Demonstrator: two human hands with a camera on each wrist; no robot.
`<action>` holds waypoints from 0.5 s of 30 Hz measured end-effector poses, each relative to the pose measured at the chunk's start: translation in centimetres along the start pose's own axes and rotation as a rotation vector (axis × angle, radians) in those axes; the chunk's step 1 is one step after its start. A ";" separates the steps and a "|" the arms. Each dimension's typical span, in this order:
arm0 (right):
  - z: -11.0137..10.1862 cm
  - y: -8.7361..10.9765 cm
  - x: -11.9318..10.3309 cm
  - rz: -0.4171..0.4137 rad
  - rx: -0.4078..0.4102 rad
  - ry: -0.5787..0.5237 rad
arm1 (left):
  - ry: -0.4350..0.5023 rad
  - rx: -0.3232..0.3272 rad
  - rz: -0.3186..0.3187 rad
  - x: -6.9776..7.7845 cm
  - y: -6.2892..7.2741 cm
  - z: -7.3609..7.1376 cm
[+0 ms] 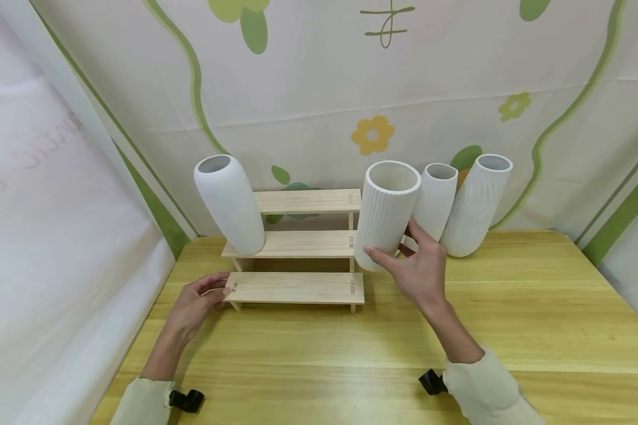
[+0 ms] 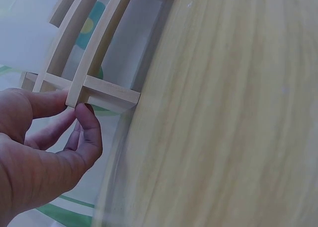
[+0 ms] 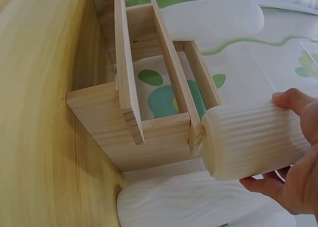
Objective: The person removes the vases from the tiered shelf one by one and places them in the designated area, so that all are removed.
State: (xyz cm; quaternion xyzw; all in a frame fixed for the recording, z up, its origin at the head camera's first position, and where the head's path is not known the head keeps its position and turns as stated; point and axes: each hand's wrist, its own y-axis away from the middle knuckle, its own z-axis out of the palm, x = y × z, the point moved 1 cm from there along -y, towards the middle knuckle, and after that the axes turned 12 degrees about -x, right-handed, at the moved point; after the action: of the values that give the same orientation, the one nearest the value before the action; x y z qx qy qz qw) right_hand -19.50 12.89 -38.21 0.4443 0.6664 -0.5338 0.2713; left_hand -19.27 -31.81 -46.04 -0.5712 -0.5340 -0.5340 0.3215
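My right hand (image 1: 422, 271) grips a white vase with vertical ribs (image 1: 385, 206) low on its body, thumb on one side and fingers on the other. In the right wrist view the base of this ribbed vase (image 3: 253, 137) is right at the end of the middle step of a wooden three-step display stand (image 3: 107, 125). The left hand (image 1: 194, 304) pinches the left end of the stand's lowest step (image 1: 298, 287); in the left wrist view, thumb and fingertips meet at that step's corner (image 2: 74, 95). A smooth white vase (image 1: 231, 206) stands on the left of the middle step.
To the right of the stand, a smaller smooth white vase (image 1: 437, 198) and a textured white vase (image 1: 477, 206) stand side by side at the back of the wooden table (image 1: 319, 366). Behind them hangs a white cloth (image 1: 308, 77) with flower and leaf prints.
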 end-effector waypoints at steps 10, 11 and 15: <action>-0.5 0.6 -0.2 0.037 0.023 0.040 | -0.001 0.000 -0.002 0.0 -0.1 0.0; -0.6 0.7 -0.2 0.040 0.025 0.039 | -0.001 -0.001 -0.002 0.0 -0.1 0.0; -0.8 0.9 -0.2 0.042 0.034 0.040 | -0.001 0.000 -0.001 0.0 0.0 0.0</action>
State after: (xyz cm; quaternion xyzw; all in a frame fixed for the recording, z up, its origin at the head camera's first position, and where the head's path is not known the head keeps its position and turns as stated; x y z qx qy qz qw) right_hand -18.57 13.64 -38.22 0.4734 0.6531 -0.5300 0.2616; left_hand -19.31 -31.82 -46.09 -0.5713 -0.5344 -0.5340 0.3208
